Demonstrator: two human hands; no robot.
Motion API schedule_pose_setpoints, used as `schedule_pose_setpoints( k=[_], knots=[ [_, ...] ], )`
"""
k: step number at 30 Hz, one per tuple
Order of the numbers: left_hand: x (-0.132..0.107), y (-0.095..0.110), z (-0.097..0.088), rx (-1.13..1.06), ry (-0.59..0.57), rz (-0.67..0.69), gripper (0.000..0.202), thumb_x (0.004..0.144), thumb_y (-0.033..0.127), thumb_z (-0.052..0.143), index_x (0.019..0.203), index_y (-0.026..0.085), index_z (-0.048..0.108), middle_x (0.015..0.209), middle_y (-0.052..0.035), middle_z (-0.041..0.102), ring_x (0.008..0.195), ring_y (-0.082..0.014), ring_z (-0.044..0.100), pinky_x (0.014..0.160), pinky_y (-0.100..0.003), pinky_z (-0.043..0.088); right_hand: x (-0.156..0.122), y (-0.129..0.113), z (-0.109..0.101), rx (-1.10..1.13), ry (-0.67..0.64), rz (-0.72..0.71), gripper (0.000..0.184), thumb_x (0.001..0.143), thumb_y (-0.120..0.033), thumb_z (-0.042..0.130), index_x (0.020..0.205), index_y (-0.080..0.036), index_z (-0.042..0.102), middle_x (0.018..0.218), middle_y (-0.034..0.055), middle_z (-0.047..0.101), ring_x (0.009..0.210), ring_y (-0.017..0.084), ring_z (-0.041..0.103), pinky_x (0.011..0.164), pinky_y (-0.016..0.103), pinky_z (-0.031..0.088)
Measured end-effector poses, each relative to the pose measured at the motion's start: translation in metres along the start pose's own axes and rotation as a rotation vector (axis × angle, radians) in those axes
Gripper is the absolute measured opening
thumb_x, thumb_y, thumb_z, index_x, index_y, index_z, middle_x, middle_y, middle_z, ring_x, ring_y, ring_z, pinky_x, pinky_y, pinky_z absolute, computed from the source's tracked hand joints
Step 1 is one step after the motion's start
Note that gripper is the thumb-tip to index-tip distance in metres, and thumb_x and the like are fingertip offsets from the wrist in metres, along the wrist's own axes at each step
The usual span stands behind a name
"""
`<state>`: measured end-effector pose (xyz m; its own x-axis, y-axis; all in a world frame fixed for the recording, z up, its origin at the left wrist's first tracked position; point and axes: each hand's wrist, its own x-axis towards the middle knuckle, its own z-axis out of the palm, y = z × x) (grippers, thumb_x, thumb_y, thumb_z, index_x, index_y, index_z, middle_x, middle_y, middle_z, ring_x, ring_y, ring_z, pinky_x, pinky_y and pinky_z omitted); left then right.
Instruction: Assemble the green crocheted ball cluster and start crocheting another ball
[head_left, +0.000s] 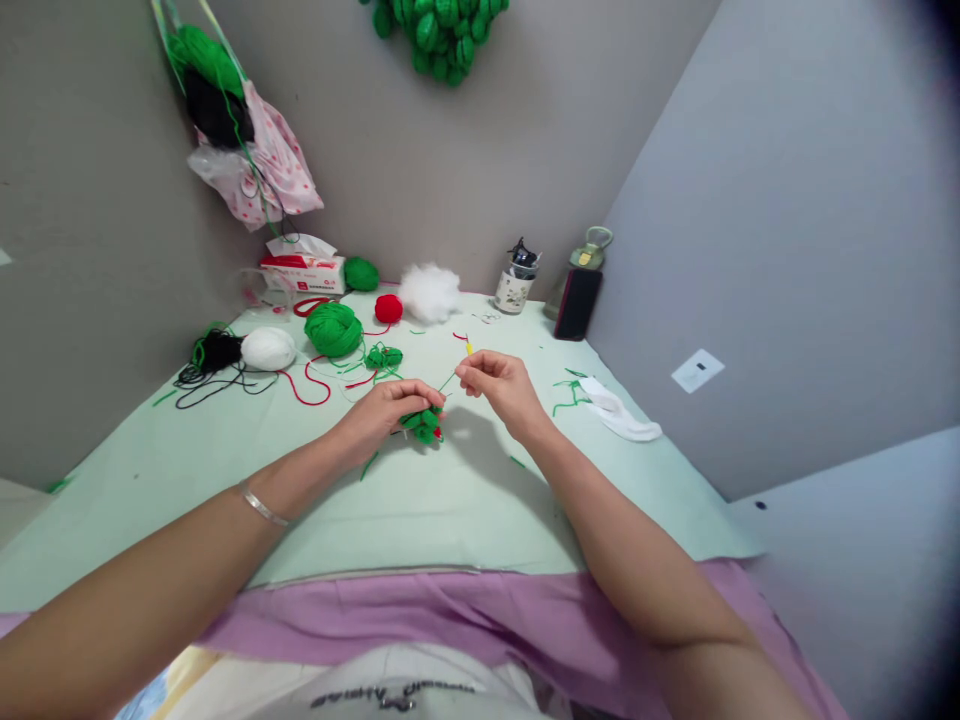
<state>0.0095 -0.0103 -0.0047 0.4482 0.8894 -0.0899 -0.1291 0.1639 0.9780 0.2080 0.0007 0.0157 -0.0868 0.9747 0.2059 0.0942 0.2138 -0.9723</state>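
Observation:
My left hand is closed around a small green crocheted piece with a bit of red at its lower right edge. The fingers hide part of that piece. From it a taut strand of green yarn runs up to my right hand, whose thumb and fingertips are pinched on it. Just beyond those fingers shows a short yellow object with a thin tip; I cannot tell whether it is held or lies on the table. A small green yarn tangle lies behind my left hand.
Around the table are a green yarn ball, white yarn, black yarn, red yarn, stuffing, a tissue box, a tool jar, a phone against a bottle, and white cloth.

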Motion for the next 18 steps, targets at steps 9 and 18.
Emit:
schedule_pose_setpoints(
  k=[9,18],
  knots=[
    [0.007,-0.004,-0.011,-0.156,0.045,-0.008,0.025,0.073,0.038,0.082,0.073,0.015,0.072,0.076,-0.0041,0.066,0.071,-0.0142,0.056,0.06,-0.024,0.04,-0.024,0.008,0.021,-0.702,-0.244,-0.611,0.023,0.1,-0.022,0.047,0.095,-0.018,0.069,0.086,0.0057,0.067,0.076,0.014,0.058,0.069,0.026,0.042],
    [0.006,-0.002,-0.003,0.018,0.126,0.091,0.027,0.069,0.032,0.079,0.073,0.019,0.056,0.062,0.0062,0.051,0.055,-0.0093,0.042,0.055,-0.024,0.031,-0.017,0.01,0.014,-0.905,-0.134,-0.736,0.019,0.1,-0.023,0.052,0.092,-0.019,0.069,0.091,0.0065,0.067,0.083,0.016,0.061,0.072,0.027,0.044]
  ],
)
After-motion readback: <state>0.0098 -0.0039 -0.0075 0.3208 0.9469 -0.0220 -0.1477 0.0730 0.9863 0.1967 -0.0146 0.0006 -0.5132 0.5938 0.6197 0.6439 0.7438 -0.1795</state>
